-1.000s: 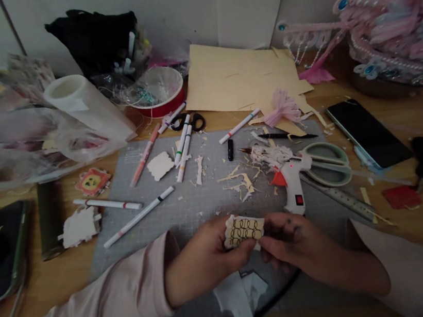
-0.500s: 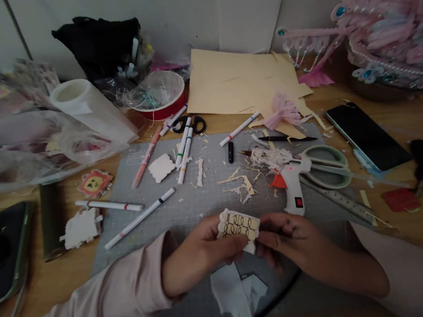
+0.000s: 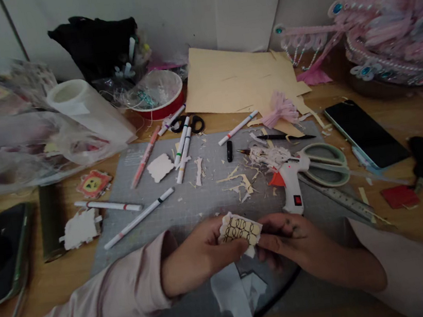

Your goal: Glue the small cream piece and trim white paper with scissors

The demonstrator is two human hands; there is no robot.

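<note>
Near the front of the grey cutting mat, my left hand grips a small cream card piece with a scalloped edge and black looped lines drawn on it. Its thumb presses on the card's lower face. At the card's right edge, my right hand pinches the border between thumb and fingers. White paper backing shows along that edge and below the card. Strips of white paper lie under both hands. Beyond my right hand rests a white hot glue gun with a red-orange trigger.
Several white markers, scissors, a metal ruler and paper scraps lie on the mat. Cream card sheets are behind. A phone lies right, another phone left. Pink decorations fill the right corner.
Both hands stay on the card, which has tilted slightly and sits a little lower. The camera view has shifted a bit; the other things have not moved.
</note>
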